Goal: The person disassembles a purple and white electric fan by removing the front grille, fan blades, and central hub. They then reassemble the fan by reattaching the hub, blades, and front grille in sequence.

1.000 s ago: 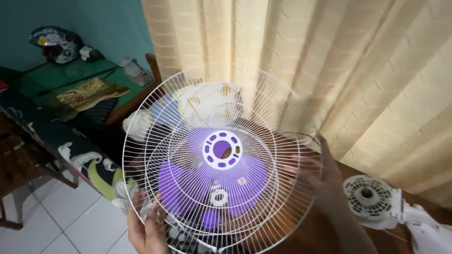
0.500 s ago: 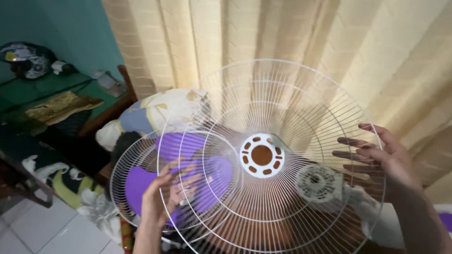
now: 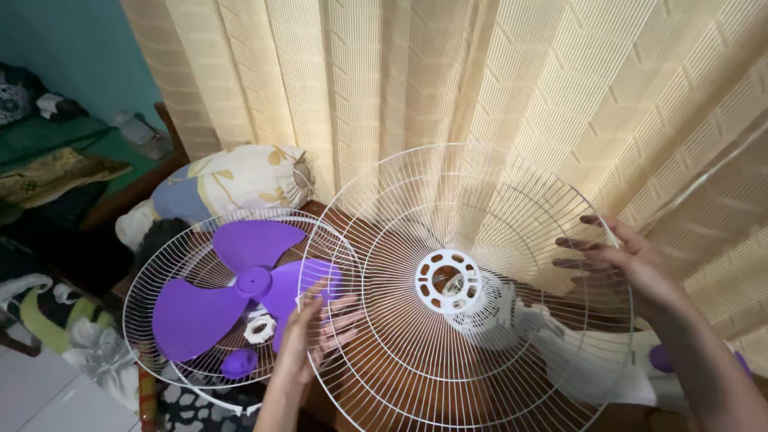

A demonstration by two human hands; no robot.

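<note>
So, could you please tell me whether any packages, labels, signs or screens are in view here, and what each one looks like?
None can be made out in this view.
The left hand and right hand hold a round white wire fan guard; no label shows on it.
The purple fan blade beside it is plain.

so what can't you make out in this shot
- Head view: the fan motor housing sits behind the white wire fan guard, so its front is unclear.
- The right hand has its palm behind the guard's rim.
- The left hand covers part of the purple fan blade.
- The second guard is cut off by the bottom edge.
</note>
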